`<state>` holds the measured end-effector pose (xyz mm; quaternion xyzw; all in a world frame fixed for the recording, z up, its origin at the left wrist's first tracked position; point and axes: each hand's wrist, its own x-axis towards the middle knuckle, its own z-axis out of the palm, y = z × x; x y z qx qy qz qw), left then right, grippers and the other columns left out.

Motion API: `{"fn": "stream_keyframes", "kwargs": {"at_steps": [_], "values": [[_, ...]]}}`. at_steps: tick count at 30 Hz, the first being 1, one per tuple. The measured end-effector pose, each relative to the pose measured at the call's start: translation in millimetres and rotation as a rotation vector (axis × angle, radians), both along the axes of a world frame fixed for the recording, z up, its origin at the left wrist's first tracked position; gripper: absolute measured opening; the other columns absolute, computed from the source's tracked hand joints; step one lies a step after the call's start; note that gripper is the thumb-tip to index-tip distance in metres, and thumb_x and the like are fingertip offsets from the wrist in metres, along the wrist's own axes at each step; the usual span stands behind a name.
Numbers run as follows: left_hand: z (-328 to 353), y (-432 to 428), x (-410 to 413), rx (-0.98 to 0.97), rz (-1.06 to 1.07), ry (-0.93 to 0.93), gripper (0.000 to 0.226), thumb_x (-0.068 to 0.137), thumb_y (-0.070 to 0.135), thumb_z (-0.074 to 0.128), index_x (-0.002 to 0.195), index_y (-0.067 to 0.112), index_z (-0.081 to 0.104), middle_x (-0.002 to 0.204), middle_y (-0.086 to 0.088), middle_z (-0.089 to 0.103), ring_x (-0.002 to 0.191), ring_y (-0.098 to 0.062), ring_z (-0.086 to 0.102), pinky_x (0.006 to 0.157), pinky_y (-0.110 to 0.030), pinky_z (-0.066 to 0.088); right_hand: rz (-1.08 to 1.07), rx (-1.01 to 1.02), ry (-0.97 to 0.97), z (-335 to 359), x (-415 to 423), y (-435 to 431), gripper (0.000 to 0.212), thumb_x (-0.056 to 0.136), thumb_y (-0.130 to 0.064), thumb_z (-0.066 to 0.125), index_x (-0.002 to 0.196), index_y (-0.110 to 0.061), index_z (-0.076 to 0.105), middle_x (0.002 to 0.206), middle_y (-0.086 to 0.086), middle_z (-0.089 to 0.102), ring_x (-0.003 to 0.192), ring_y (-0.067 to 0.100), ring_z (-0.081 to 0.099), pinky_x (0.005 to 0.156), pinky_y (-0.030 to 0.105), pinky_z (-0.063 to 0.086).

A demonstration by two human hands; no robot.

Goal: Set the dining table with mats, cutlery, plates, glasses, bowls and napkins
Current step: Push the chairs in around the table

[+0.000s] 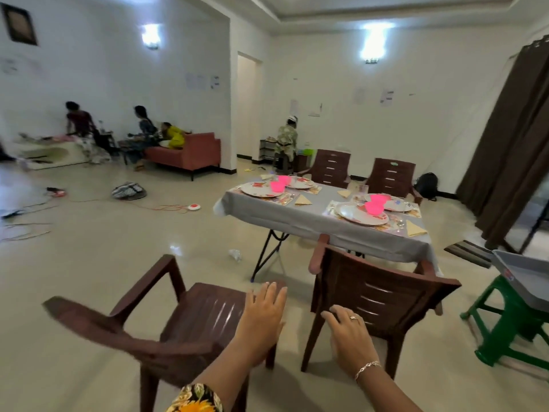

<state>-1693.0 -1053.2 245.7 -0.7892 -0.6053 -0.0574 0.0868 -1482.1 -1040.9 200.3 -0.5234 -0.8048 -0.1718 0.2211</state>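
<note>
Foreground: L hand (264, 319), palm down, fingers straight & close together, nothing held; in front of seat of nr armchair (190, 316). R hand (350, 340), ring & bracelet, fingers extended, loosely spread, nothing held; in front of back of 2nd armchair (383, 295), contact w/ it not determinable. Right edge: grey tray (523, 275) on green stool (511, 319). Mid-distance: dining table (297, 221), grey cloth, folding legs, well apart from both hands; carrying floral plates (364, 215), pink bowls (373, 207), yellow napkins (415, 228) folded to triangles, mats (285, 200) under plates, a glass (361, 190); cutlery too small to confirm. Judged risk: 2nd armchair, if pushed in carelessly, liable to strike folding legs or snag cloth overhang, dragging settings; corner napkin, close to table edge, likely first to slip off.
</note>
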Motion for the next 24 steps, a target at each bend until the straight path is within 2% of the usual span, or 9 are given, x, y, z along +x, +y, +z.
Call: {"fn": "stream_keyframes", "kwargs": {"at_steps": [5, 7, 12, 16, 18, 20, 21, 22, 24], "values": [[15, -33, -77, 0.044, 0.087, -0.031, 0.063, 0.095, 0.039, 0.043, 0.148, 0.015, 0.017, 0.15, -0.01, 0.027, 0.139, -0.027, 0.024, 0.111, -0.045, 0.022, 0.086, 0.006, 0.08, 12, -87, -21, 0.048, 0.048, -0.009, 0.073, 0.094, -0.019, 0.063, 0.088, 0.001, 0.063, 0.079, 0.021, 0.066, 0.068, 0.03, 0.054], [16, -40, -112, 0.074, 0.107, -0.058, 0.063, 0.093, 0.04, 0.045, 0.146, 0.015, 0.023, 0.147, -0.008, 0.032, 0.136, -0.026, 0.03, 0.109, -0.043, 0.025, 0.101, -0.03, 0.087, 17, -122, -29, 0.053, 0.043, -0.01, 0.082, 0.093, -0.016, 0.066, 0.087, 0.002, 0.065, 0.078, 0.022, 0.067, 0.067, 0.032, 0.055], [11, -55, -212, 0.052, 0.098, -0.086, 0.062, 0.095, 0.044, 0.042, 0.147, 0.016, 0.021, 0.147, -0.004, 0.031, 0.136, -0.022, 0.029, 0.109, -0.036, 0.025, 0.086, -0.123, 0.191, 26, -216, -42, 0.05, 0.048, -0.01, 0.084, 0.094, -0.015, 0.066, 0.088, 0.001, 0.063, 0.078, 0.024, 0.065, 0.067, 0.035, 0.055], [-8, -56, -296, -0.003, 0.084, -0.108, 0.059, 0.095, 0.05, 0.036, 0.143, 0.016, 0.03, 0.144, -0.003, 0.036, 0.133, -0.021, 0.034, 0.109, -0.033, 0.03, 0.063, -0.179, 0.333, 22, -293, -55, 0.037, 0.065, -0.009, 0.079, 0.099, -0.014, 0.067, 0.091, 0.002, 0.063, 0.082, 0.022, 0.063, 0.071, 0.032, 0.054], [-19, -53, -331, -0.007, 0.086, -0.14, 0.073, 0.089, 0.066, 0.018, 0.139, 0.016, 0.037, 0.139, -0.002, 0.044, 0.128, -0.019, 0.04, 0.106, -0.032, 0.033, 0.052, -0.193, 0.328, 14, -325, -57, 0.031, 0.073, -0.014, 0.074, 0.104, -0.012, 0.066, 0.095, 0.003, 0.063, 0.087, 0.023, 0.061, 0.076, 0.033, 0.053], [-27, -54, -355, -0.064, 0.056, -0.201, 0.111, 0.067, 0.082, -0.016, 0.136, 0.017, 0.041, 0.134, 0.0, 0.048, 0.124, -0.017, 0.043, 0.103, -0.031, 0.034, 0.04, -0.236, 0.32, 8, -346, -60, 0.028, 0.083, -0.02, 0.066, 0.109, -0.012, 0.064, 0.102, 0.003, 0.061, 0.095, 0.023, 0.059, 0.082, 0.033, 0.05], [-31, -54, -364, -0.108, 0.046, -0.215, 0.123, 0.057, 0.084, -0.026, 0.135, 0.017, 0.042, 0.132, 0.001, 0.05, 0.123, -0.017, 0.044, 0.103, -0.03, 0.034, 0.033, -0.277, 0.315, 6, -353, -61, 0.029, 0.088, -0.024, 0.059, 0.115, -0.013, 0.061, 0.108, 0.003, 0.059, 0.101, 0.021, 0.057, 0.087, 0.031, 0.048], [-35, -52, -373, -0.132, 0.03, -0.213, 0.128, 0.052, 0.087, -0.027, 0.133, 0.018, 0.044, 0.13, 0.002, 0.051, 0.122, -0.016, 0.045, 0.103, -0.03, 0.033, 0.024, -0.338, 0.306, 4, -359, -62, 0.032, 0.092, -0.029, 0.052, 0.12, -0.014, 0.057, 0.115, 0.001, 0.055, 0.107, 0.018, 0.053, 0.091, 0.028, 0.045], [-37, -47, -386, -0.185, -0.011, -0.18, 0.12, 0.053, 0.093, -0.013, 0.124, 0.019, 0.05, 0.122, 0.003, 0.054, 0.116, -0.016, 0.047, 0.103, -0.03, 0.032, 0.007, -0.453, 0.25, 0, -365, -63, 0.04, 0.096, -0.04, 0.041, 0.129, -0.019, 0.049, 0.124, -0.003, 0.049, 0.113, 0.013, 0.048, 0.096, 0.024, 0.041]]}}
